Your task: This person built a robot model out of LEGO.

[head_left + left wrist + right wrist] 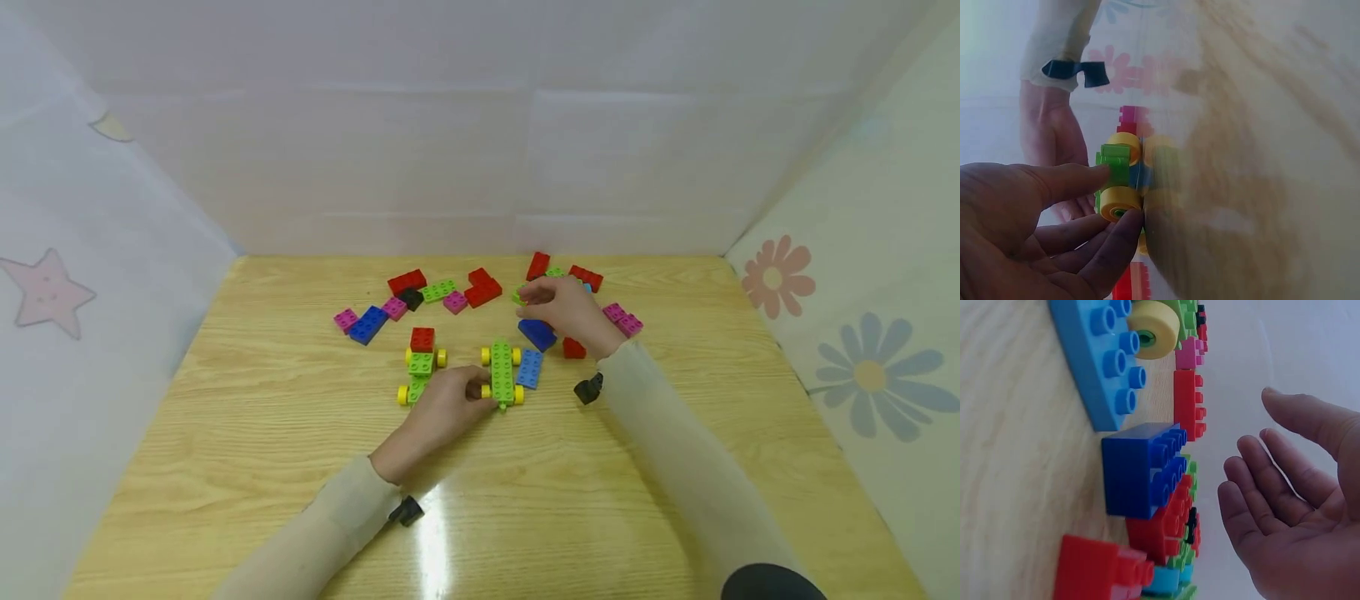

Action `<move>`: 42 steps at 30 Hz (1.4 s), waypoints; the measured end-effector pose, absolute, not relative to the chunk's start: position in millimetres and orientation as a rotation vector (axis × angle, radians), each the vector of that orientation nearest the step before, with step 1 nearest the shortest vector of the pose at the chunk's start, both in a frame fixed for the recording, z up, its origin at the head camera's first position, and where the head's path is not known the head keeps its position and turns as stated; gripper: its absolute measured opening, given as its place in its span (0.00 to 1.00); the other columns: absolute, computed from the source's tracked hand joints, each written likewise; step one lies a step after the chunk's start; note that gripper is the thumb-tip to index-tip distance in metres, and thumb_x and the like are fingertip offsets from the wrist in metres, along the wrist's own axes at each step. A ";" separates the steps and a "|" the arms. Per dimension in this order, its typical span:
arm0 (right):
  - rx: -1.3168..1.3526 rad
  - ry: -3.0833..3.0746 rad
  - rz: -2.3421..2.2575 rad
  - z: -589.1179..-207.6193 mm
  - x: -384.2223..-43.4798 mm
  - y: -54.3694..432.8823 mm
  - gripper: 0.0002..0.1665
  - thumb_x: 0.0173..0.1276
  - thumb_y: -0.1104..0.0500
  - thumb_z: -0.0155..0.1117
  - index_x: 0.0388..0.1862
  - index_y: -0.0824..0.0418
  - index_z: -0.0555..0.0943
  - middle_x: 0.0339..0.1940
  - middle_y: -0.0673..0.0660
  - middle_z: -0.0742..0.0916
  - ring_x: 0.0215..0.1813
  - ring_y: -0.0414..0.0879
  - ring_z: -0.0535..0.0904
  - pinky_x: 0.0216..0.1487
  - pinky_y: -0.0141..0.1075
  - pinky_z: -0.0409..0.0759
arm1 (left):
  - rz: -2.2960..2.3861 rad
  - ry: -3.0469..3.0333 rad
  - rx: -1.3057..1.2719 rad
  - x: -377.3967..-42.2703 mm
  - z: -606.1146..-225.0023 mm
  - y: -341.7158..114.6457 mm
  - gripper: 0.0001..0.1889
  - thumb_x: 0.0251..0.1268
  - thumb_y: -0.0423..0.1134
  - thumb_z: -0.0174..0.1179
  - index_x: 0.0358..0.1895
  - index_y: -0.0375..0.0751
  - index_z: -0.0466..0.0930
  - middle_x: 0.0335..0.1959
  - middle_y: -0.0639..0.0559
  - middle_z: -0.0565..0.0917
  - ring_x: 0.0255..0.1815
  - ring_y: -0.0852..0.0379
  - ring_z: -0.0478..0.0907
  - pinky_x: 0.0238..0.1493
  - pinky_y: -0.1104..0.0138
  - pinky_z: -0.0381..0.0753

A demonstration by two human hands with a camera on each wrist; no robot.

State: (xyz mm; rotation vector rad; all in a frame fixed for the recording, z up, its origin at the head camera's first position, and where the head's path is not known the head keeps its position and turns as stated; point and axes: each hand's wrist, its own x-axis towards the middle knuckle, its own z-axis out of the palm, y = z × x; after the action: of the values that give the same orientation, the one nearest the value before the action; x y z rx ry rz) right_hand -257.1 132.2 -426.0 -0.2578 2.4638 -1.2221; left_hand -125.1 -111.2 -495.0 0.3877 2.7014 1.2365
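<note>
My left hand [450,402] holds a green wheeled car base [502,371] with yellow wheels, at its near left side. In the left wrist view the thumb lies on the green part and the fingers touch a yellow wheel [1119,203]. Above the far right cluster of bricks hovers my right hand [561,307], its fingers spread and holding nothing. Just below it, a dark blue brick [1141,469] lies among red and green bricks. A light blue flat brick [529,368] rests right beside the held base.
Left of the held base stands another green wheeled car [421,364], with a red brick on it. Loose bricks lie farther back, including a blue one [368,325], a red L-shaped pair [483,291] and pink ones [622,318]. White cloth walls [450,167] border the table.
</note>
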 end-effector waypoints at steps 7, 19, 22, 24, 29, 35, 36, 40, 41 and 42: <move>-0.468 2.429 -1.242 -429.0 -279.5 102.8 0.29 0.79 0.51 0.77 0.74 0.56 0.85 0.74 0.57 0.88 0.77 0.56 0.81 0.82 0.56 0.79 | 1.217 2.713 0.414 -128.0 -504.5 -114.0 0.21 0.72 0.44 0.78 0.63 0.41 0.90 0.49 0.50 0.94 0.43 0.62 0.88 0.48 0.64 0.91; -0.722 2.474 -1.077 -445.5 -307.4 59.0 0.30 0.78 0.53 0.79 0.75 0.57 0.84 0.73 0.55 0.89 0.75 0.54 0.84 0.77 0.52 0.83 | 1.208 2.725 0.421 -127.8 -502.9 -112.3 0.20 0.72 0.43 0.77 0.62 0.40 0.90 0.49 0.50 0.94 0.43 0.61 0.87 0.48 0.63 0.91; -0.758 2.457 -1.070 -450.0 -311.5 51.5 0.31 0.77 0.54 0.79 0.75 0.58 0.84 0.72 0.56 0.89 0.74 0.54 0.84 0.76 0.51 0.84 | 1.192 2.724 0.443 -126.4 -498.9 -112.7 0.20 0.72 0.42 0.77 0.62 0.38 0.90 0.48 0.48 0.93 0.42 0.60 0.87 0.46 0.64 0.90; -0.769 2.439 -1.076 -452.1 -313.5 48.1 0.31 0.76 0.54 0.80 0.75 0.58 0.84 0.72 0.56 0.89 0.74 0.53 0.84 0.76 0.50 0.85 | 1.191 2.723 0.456 -124.3 -494.3 -112.7 0.20 0.73 0.42 0.77 0.62 0.37 0.89 0.47 0.48 0.93 0.42 0.60 0.86 0.45 0.64 0.89; -0.787 2.414 -1.078 -456.8 -317.7 42.6 0.30 0.76 0.55 0.80 0.73 0.57 0.85 0.70 0.53 0.89 0.72 0.52 0.85 0.74 0.49 0.85 | 1.210 2.715 0.454 -119.2 -486.8 -111.7 0.19 0.72 0.41 0.76 0.61 0.36 0.90 0.46 0.48 0.92 0.41 0.60 0.86 0.45 0.64 0.89; -0.815 2.418 -1.016 -458.2 -318.7 37.2 0.27 0.77 0.57 0.79 0.71 0.59 0.86 0.68 0.55 0.88 0.69 0.52 0.85 0.72 0.46 0.86 | 1.214 2.715 0.490 -115.6 -486.2 -111.6 0.18 0.75 0.40 0.74 0.61 0.35 0.89 0.46 0.46 0.92 0.41 0.57 0.85 0.46 0.62 0.89; -0.823 2.420 -1.006 -457.3 -318.6 36.5 0.26 0.77 0.58 0.79 0.71 0.60 0.86 0.68 0.55 0.88 0.69 0.52 0.85 0.72 0.46 0.86 | 1.214 2.717 0.489 -115.2 -485.2 -111.1 0.18 0.75 0.40 0.74 0.61 0.35 0.89 0.46 0.46 0.92 0.41 0.57 0.85 0.46 0.62 0.89; -0.840 2.442 -0.963 -453.0 -317.9 34.7 0.25 0.78 0.60 0.77 0.71 0.62 0.86 0.68 0.58 0.87 0.69 0.55 0.85 0.72 0.47 0.87 | 1.198 2.733 0.493 -114.7 -483.6 -109.8 0.18 0.75 0.40 0.74 0.61 0.35 0.89 0.46 0.46 0.92 0.41 0.57 0.85 0.46 0.61 0.88; -0.840 2.450 -0.948 -452.4 -317.8 34.5 0.25 0.78 0.61 0.77 0.71 0.62 0.85 0.68 0.58 0.86 0.69 0.55 0.85 0.72 0.47 0.87 | 1.192 2.733 0.483 -114.5 -482.5 -109.1 0.18 0.75 0.40 0.74 0.62 0.35 0.89 0.46 0.46 0.92 0.41 0.57 0.85 0.46 0.61 0.88; -0.838 2.457 -0.935 -451.9 -317.8 34.4 0.25 0.78 0.61 0.77 0.71 0.62 0.85 0.68 0.58 0.86 0.69 0.55 0.85 0.72 0.46 0.86 | 1.186 2.724 0.446 -112.6 -475.4 -107.1 0.18 0.74 0.38 0.75 0.62 0.35 0.89 0.46 0.45 0.92 0.42 0.57 0.85 0.48 0.60 0.89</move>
State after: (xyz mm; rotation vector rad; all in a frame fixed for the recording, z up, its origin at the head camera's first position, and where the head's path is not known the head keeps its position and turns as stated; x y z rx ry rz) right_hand -317.8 34.4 -451.9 -0.8380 2.4567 -0.9350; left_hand -112.6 -107.1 -475.4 0.4459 2.7236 1.1858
